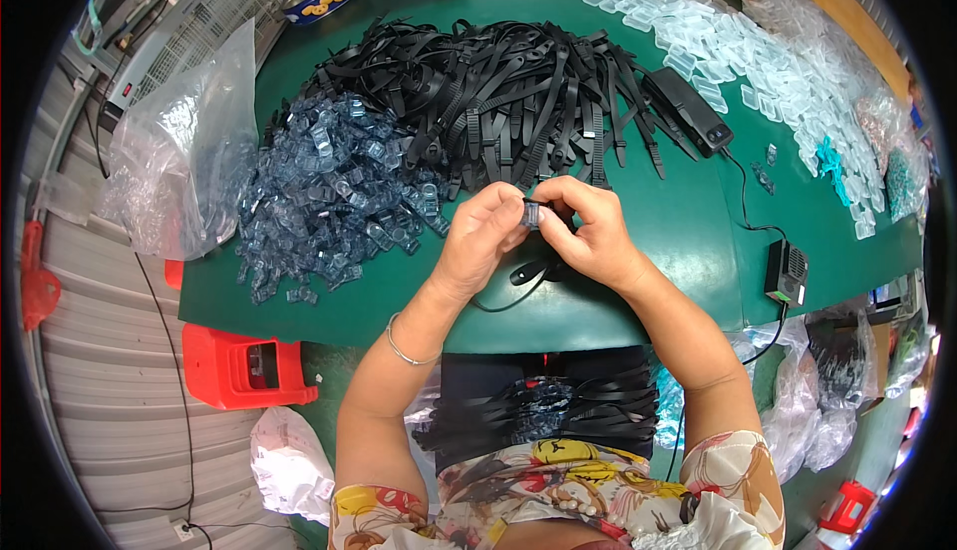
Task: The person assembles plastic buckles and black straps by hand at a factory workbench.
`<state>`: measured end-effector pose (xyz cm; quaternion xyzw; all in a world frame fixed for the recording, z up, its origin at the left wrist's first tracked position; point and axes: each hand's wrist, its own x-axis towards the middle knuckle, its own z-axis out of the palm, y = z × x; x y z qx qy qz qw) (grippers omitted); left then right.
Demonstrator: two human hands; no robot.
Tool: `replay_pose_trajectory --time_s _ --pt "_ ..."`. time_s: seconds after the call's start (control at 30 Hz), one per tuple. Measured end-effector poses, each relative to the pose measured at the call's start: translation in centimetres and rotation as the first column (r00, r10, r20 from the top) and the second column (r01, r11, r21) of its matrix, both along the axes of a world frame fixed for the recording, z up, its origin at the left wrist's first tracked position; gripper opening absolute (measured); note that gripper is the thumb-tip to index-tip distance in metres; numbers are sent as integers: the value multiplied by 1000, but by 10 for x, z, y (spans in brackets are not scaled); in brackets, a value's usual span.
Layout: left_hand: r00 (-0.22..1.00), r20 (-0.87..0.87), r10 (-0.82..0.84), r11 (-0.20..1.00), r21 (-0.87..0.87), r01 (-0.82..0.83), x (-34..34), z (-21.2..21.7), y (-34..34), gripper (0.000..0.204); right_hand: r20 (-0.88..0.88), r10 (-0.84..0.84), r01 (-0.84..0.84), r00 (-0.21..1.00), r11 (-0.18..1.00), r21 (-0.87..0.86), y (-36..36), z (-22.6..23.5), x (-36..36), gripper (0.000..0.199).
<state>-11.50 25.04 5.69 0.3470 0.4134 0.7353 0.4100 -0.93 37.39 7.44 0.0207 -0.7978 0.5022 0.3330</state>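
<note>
- The left hand [485, 236] and the right hand [588, 231] meet over the near middle of the green table [688, 241], fingertips closed together on a small translucent blue clip [531, 214].
- The left thumb and forefinger pinch the clip from its left side; the right hand's fingers curl in and press on it from the right.
- A black strap [530, 273] runs through the grip: its rounded end hangs below the hands and lies on the table just near of them.
- A thin silver bangle [406, 351] circles the left wrist.
- Just left of the hands, a heap of blue translucent clips [329, 186] spreads over the left part of the table.
- Just beyond the hands, a large pile of black straps [498, 86] fills the far middle of the table, touching the clip heap.
- At the right edge of that pile lies a black oblong device [690, 109], and a cable [743, 196] leads from it to a small black box [788, 273] at the near right table edge.
- Far right, a wide scatter of clear plastic cases [758, 61] covers the table.
- A crumpled clear plastic bag [184, 156] sits at the left table edge, well apart from the hands.
- Near of the table, more black straps and clips lie in a bundle on the person's lap [543, 410].
- On the floor near left stands a red plastic stool [239, 366].
</note>
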Motion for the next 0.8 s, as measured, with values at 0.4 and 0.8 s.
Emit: replay_pose_trajectory --time_s 0.4,0.8 --pt "993 115 -15 999 33 11 -2 3 0 21 -29 -37 40 999 993 109 0 -3 -1 10" --pt "996 83 33 999 0 -34 -3 4 -2 20 8 -47 45 999 991 127 -2 -6 -1 12"
